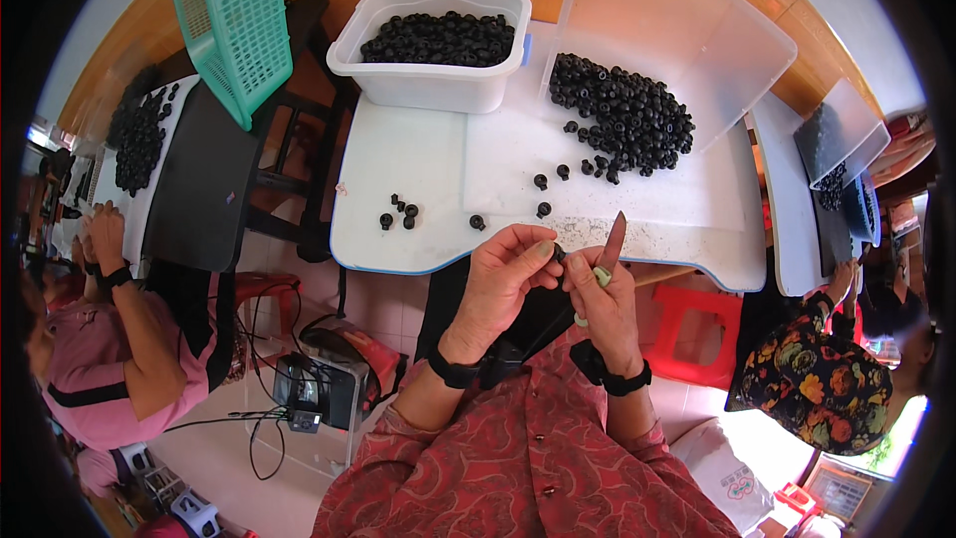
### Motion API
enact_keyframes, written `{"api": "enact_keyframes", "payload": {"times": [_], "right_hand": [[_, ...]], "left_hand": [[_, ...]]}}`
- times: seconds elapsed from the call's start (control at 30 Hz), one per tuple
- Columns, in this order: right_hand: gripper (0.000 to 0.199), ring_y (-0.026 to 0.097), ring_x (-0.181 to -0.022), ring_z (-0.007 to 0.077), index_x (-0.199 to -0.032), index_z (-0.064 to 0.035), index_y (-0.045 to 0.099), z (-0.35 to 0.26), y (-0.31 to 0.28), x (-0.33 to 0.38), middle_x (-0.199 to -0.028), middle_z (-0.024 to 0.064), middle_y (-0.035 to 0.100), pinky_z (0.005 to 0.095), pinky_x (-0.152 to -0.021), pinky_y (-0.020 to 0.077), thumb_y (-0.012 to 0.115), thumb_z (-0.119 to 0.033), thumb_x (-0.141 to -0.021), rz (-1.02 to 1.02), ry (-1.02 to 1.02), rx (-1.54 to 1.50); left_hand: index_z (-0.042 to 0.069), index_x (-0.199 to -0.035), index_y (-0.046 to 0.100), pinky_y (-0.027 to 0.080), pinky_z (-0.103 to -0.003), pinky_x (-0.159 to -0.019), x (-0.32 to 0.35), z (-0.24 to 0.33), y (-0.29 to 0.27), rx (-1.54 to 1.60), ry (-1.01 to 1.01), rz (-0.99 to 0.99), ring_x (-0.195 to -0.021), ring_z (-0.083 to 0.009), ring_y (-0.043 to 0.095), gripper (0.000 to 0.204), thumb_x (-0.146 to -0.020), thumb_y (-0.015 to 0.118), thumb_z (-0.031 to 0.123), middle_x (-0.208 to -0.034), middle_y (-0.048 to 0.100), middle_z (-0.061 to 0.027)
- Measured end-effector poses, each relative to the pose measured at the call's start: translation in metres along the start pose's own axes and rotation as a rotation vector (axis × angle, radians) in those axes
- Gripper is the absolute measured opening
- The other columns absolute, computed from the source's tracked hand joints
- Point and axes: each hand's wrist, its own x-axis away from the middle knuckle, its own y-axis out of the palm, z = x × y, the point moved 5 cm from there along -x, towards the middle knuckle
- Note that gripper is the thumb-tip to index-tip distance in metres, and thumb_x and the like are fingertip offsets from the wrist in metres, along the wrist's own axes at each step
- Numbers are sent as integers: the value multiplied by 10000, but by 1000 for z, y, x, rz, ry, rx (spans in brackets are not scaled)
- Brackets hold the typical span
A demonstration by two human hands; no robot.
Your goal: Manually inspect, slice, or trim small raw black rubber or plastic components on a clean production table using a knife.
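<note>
Just in front of the table's near edge, my left hand (pixel 501 274) pinches a small black rubber-like part (pixel 558 253) between thumb and fingertips. My right hand (pixel 612 314) is closed around a small knife (pixel 614 239), its brownish blade pointing up and away and its pale green handle showing between the fingers. The right fingertips are right beside the black part; whether they touch it I cannot tell. On the white table (pixel 398 154) beyond, a large pile of similar black parts (pixel 632 120) lies at the right, and several loose ones (pixel 408 211) lie at the left.
A white tub (pixel 428 90) full of black parts stands at the back. A clear plastic bin (pixel 687 30) lies tipped behind the pile. A green basket (pixel 239 30) is at the left, a red stool (pixel 697 334) at the right. Other people (pixel 119 369) work on both sides.
</note>
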Motion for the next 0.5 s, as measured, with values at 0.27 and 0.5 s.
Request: {"api": "enact_keyframes", "payload": {"times": [0.27,0.5], "right_hand": [[134,408,-583,9,-970,-29,612,-3,0,0,-745,-44,550,171,-507,305,607,-160,-942,29,-17,21],[134,411,-579,9,-978,-22,611,-4,-1,-2,-739,-49,542,174,-505,313,597,-151,-945,21,-40,9]], "left_hand": [[-3,-1102,626,526,-216,-643,1,-1,-1,-59,6,-14,-740,-111,643,207,-934,612,116,-864,659,-48],[-17,-1165,603,526,-228,-725,4,3,5,-90,15,-67,-793,-120,636,245,-940,587,80,-923,661,-69]]}}
